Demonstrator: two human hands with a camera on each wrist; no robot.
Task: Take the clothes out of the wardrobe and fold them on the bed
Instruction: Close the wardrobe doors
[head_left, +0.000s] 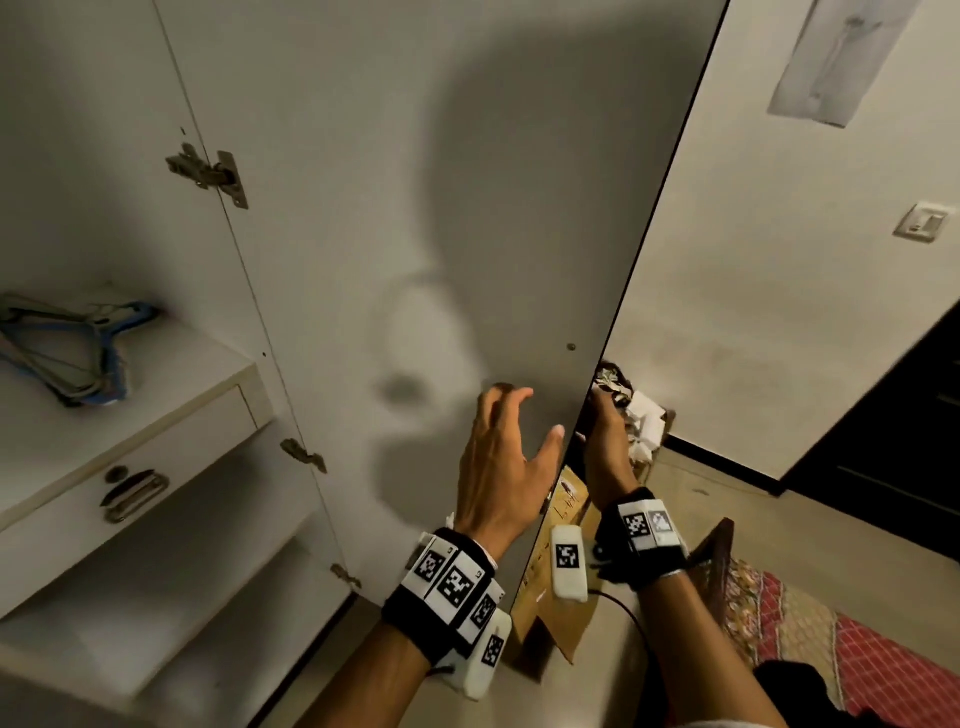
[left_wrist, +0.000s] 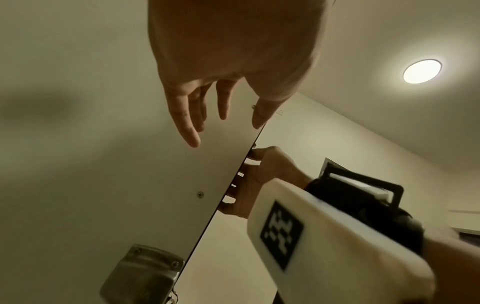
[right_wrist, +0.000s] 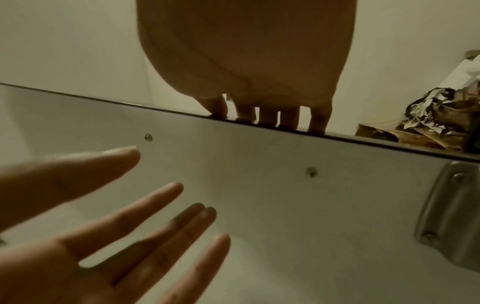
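R hand (head_left: 605, 441) curls round far side of door (head_left: 415, 208) edge, L hand (head_left: 501, 457) spread just off inner face; no clothes in view, shelves w/ hangers (head_left: 67, 353) only—swing door wide, keep fingers clear of hinges.

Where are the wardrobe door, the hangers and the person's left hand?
wardrobe door (head_left: 415, 208): head view, inner face.
hangers (head_left: 67, 348): head view, middle of the pile.
left hand (head_left: 501, 467): head view, back of hand.

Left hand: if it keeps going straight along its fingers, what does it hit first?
Most likely the inner face of the open wardrobe door. The left hand is open, fingers spread, pointing at that panel close to its free edge, which the right hand grips from outside. The remaining gap is unclear.
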